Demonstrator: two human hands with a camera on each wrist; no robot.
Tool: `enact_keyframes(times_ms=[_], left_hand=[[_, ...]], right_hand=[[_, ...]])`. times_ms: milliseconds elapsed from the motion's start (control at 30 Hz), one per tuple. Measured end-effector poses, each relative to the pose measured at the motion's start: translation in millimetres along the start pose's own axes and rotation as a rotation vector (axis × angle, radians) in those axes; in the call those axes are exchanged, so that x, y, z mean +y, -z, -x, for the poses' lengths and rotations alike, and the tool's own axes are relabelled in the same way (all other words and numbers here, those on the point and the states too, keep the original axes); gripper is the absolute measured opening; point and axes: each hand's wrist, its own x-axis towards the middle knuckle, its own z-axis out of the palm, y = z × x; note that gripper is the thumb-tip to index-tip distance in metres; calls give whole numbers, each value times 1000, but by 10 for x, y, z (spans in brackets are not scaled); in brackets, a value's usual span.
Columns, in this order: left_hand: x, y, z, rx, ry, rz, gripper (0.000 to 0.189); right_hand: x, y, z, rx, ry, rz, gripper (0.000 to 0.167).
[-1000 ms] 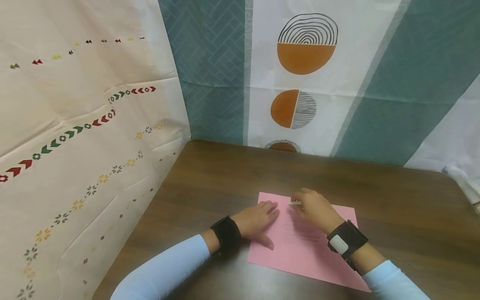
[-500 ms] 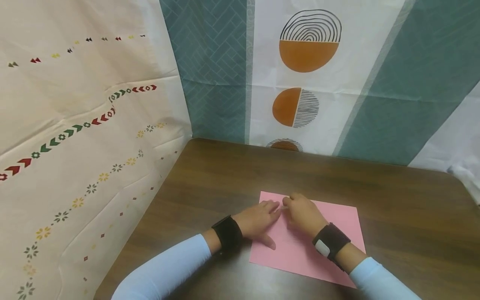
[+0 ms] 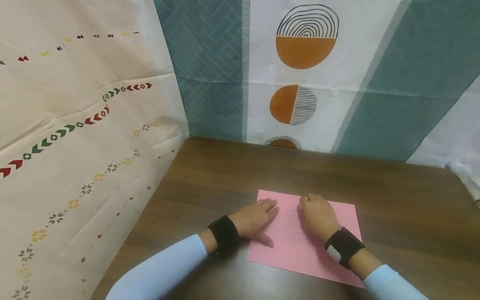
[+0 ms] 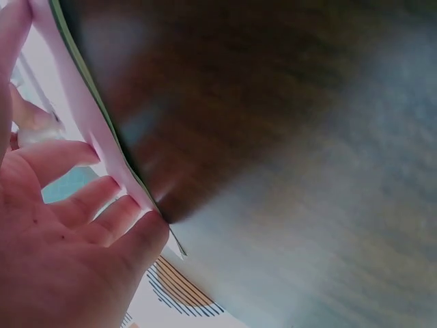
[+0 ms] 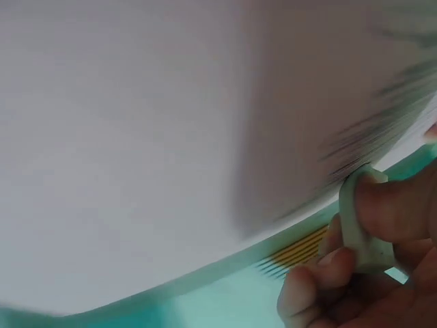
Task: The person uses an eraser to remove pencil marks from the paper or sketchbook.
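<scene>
Your right hand (image 3: 318,216), farther right than half a second ago, pinches a pale block (image 5: 369,254) at the pink sheet (image 3: 288,259) (lower centre, head view); your left hand (image 3: 253,221), fingers spread, rests on the sheet's left side.

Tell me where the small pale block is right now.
In the right wrist view, the block is at the lower right, pinched in the right hand, beside the dark lines on the paper.
</scene>
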Motion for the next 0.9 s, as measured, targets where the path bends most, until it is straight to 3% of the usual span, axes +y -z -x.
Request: enact_keyframes(times_ms=[133, 300, 533, 900], left_hand=[[-22, -13, 21, -13, 16, 9, 104], [-22, 1, 13, 1, 3, -3, 103], [4, 21, 7, -12, 9, -1, 103], [23, 45, 11, -30, 18, 16, 103]], right_hand=[[175, 53, 163, 33, -48, 30, 16], [290, 75, 224, 52, -30, 22, 15], [335, 104, 239, -14, -73, -87, 19], [332, 140, 264, -45, -122, -138, 25]])
